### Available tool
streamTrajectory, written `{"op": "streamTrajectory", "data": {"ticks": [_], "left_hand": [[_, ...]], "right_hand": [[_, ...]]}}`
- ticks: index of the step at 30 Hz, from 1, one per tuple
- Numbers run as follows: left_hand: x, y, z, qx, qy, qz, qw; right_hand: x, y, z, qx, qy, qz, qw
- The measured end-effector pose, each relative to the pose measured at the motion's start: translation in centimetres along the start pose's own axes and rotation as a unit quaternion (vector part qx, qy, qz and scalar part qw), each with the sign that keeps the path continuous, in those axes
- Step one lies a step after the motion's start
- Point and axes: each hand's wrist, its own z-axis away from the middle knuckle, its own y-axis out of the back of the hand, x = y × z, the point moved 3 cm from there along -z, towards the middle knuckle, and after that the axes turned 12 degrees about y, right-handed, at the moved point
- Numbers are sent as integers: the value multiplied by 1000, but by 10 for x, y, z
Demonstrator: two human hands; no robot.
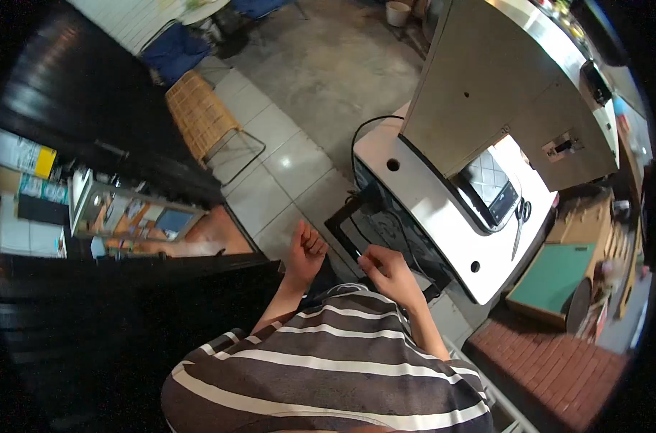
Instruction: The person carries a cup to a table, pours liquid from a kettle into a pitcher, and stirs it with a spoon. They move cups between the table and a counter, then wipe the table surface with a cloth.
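My left hand (308, 249) is raised in front of my striped shirt (342, 339), its fingers curled in towards the palm. Whether anything lies inside them is hidden. To its right, my right hand (388, 273) pinches with thumb and forefinger. A tiny bright tip shows at the pinch, too small to name. The hands are apart, over a dark frame (342, 220) with cables beside the white table (443, 224). On that table are a dark device with a lit screen (490, 184) and a pair of scissors (521, 220), beyond my right hand.
A tall beige panel (486, 86) rises over the table. A woven rattan seat (198, 112) stands on the tiled floor (270, 169). Dark panels (90, 310) border the left side. At right, a green-faced box (555, 278) sits by red brickwork (551, 361).
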Motion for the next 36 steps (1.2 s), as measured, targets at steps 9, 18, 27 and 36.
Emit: {"op": "streamTrajectory", "data": {"ticks": [9,18,27,36], "left_hand": [[100,-11,-63,-81,104,-69,989],[159,-27,-104,-134,123,-240,954],[193,-46,-160,-117,146,-365,912],[274,-54,-273,-194,135,-533,812]], "right_hand": [[-10,-44,-61,152,-40,49,986],[1,-49,-108,224,-75,-16,972],[-2,-19,-206,198,45,25,979],[41,-29,-328,308,41,-18,950]]}}
